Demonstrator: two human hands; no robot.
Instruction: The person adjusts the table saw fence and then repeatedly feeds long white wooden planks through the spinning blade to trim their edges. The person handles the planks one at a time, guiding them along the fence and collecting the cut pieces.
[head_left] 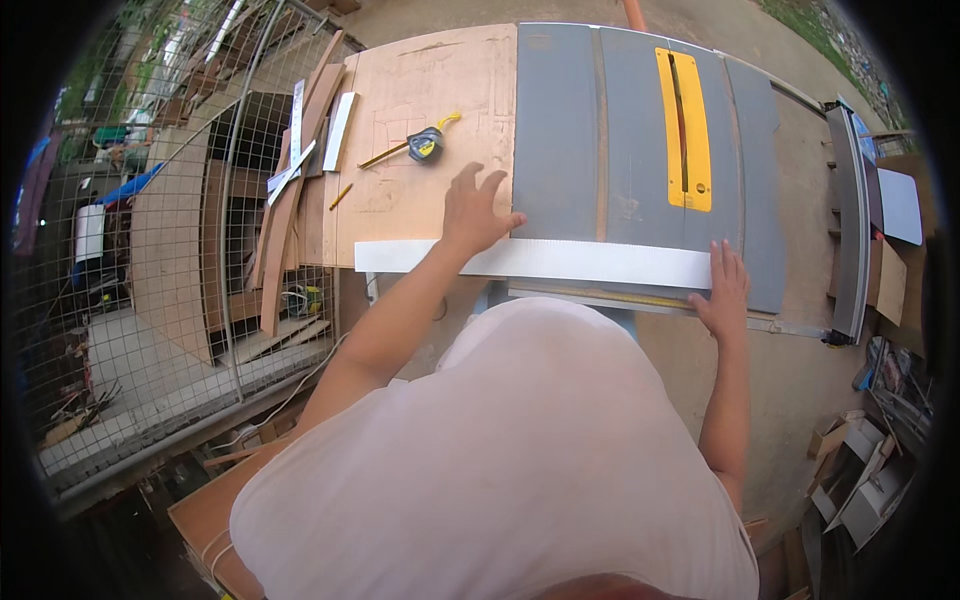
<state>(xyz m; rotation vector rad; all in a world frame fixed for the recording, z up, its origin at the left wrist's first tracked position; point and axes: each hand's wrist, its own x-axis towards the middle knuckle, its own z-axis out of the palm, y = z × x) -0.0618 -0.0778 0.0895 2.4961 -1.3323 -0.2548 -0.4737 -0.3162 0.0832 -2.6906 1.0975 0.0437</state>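
A long white strip of board [540, 260] lies across the near edge of the worktop, spanning its wooden part and the grey saw table. At its right end, my right hand [726, 290] grips it, thumb at the near edge and fingers over the far side. My left hand [478, 212] is open with fingers spread, just beyond the strip near the seam between wood and grey metal. Ahead of that hand lies a tape measure [425, 145] with a yellow strap and some blade pulled out. A yellow pencil [341, 196] rests to its left.
A yellow slotted insert [684, 130] sits in the grey table saw top [560, 130]. Wood offcuts [300, 190], a short white piece [340, 131] and a white square [292, 172] lie at the left edge, beside wire mesh [150, 250]. A rail fence [848, 225] stands right.
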